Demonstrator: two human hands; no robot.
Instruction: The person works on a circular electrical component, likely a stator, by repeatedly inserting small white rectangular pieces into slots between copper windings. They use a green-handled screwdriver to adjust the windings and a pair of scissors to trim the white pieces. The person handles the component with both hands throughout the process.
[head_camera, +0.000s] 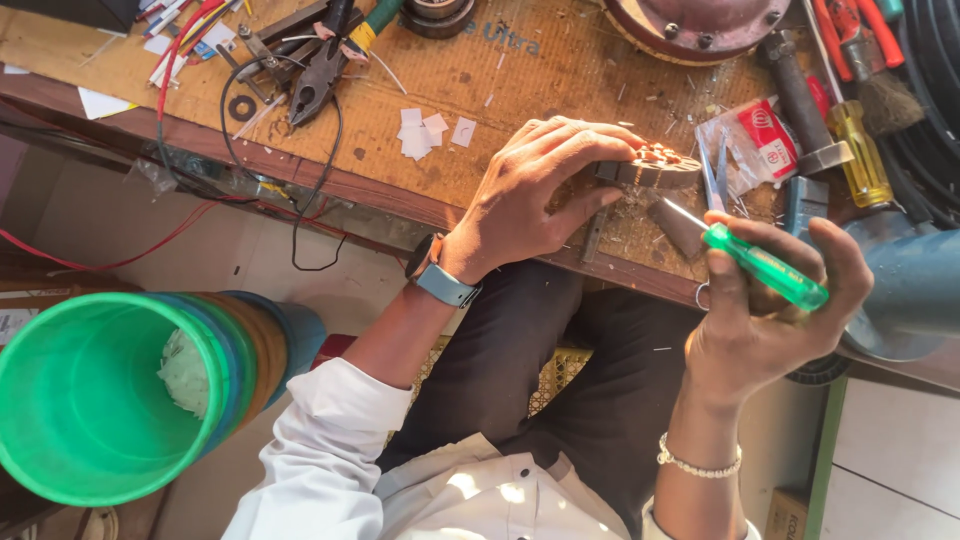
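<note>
Copper-coloured windings show on top of the round stator core (655, 167) that your left hand (530, 200) grips: fingers curl over its far side and the thumb presses its near edge, so the hand is clenched on it. The core sits on the workbench (500, 90) close to the near edge, just beyond your fingertips and partly hidden under them.

Your right hand (765, 315) is closed around a green-handled screwdriver (765, 267), the translucent handle lying across the fingers with the thumb along it. Its metal shaft points up and left toward the core, and the tip ends just short of the core's near right side; whether it touches cannot be told. The two hands are near each other, the right one hanging off the bench edge above your lap.

A watch with a pale blue strap (440, 277) sits on your left wrist, and a beaded bracelet (698, 463) on your right.

Farther out on the bench, small white paper scraps (425, 132) lie left of the core, and black pliers (322, 65) lie beyond them among red and black wires. A yellow-handled screwdriver (860, 155) and a red and white packet (768, 135) lie to the right. A stack of buckets (120, 400), the innermost green, stands on the floor well to your left.
</note>
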